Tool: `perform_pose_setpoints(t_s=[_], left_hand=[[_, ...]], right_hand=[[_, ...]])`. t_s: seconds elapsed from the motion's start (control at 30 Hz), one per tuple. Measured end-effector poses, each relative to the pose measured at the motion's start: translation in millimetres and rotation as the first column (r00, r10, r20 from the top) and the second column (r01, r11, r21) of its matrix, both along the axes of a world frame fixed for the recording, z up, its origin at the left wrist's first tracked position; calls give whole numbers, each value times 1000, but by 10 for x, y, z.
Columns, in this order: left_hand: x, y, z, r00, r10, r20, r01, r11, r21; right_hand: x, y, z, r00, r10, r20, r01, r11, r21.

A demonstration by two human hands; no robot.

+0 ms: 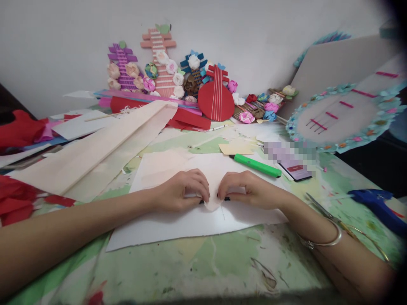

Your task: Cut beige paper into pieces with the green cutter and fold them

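Note:
My left hand (187,189) and my right hand (246,189) face each other over a white board (190,226). Between them is a small piece of pale cream paper (213,203), pinched at its left edge by my left fingers and at its right edge by my right thumb and fingers. Another pale cream sheet (162,165) lies on the board behind my left hand. Just beyond my right hand rests a green cutter (257,165) with a black end.
Scissors (324,207) lie beside my right forearm, with a blue glue gun (378,207) farther right. A phone (295,169) sits behind. Long cream paper (104,148) and red scraps (19,195) cover the left. Paper instruments, including a red one (216,101), stand along the wall.

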State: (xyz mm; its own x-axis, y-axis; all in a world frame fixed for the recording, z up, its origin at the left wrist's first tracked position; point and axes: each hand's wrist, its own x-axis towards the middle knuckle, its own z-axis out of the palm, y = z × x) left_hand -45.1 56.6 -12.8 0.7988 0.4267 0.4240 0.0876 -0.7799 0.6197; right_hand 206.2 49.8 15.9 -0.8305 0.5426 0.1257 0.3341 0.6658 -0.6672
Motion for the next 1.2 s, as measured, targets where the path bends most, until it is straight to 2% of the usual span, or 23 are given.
perform_pose_setpoints(t_s=[0.23,0.3,0.43,0.53,0.6,0.77,0.9,1.07,1.2], left_hand=[[10,0,26,998,22,-56,-22,1000,15],[12,15,4,998,34,-49,-33,999,19],[10,36,-38,993,103,-64,-103,995,-9],[13,32,-47,978,193,-81,-199,977,-72],[15,24,-38,971,224,-89,-232,967,-104],[10,-6,2,972,213,-94,-223,968,-115],[5,-18,24,972,210,-106,-223,967,-127],[28,-11,36,974,195,-114,-202,978,-53],[51,-11,40,970,199,-142,-199,980,15]], right_hand=[[-79,-4,-99,999,-6,-33,8,997,77],[-116,-15,-124,998,-55,-32,58,995,76],[-164,-35,-155,973,-229,-36,228,973,-38],[-176,-48,-154,960,-273,-63,265,958,-112],[-181,-55,-148,956,-282,-73,272,954,-129],[-203,-65,-151,956,-284,-73,268,947,-179],[-215,-67,-153,940,-331,-80,318,937,-146],[-220,-75,-142,938,-337,-87,324,937,-130],[-215,-70,-143,958,-282,-53,275,955,-114]])
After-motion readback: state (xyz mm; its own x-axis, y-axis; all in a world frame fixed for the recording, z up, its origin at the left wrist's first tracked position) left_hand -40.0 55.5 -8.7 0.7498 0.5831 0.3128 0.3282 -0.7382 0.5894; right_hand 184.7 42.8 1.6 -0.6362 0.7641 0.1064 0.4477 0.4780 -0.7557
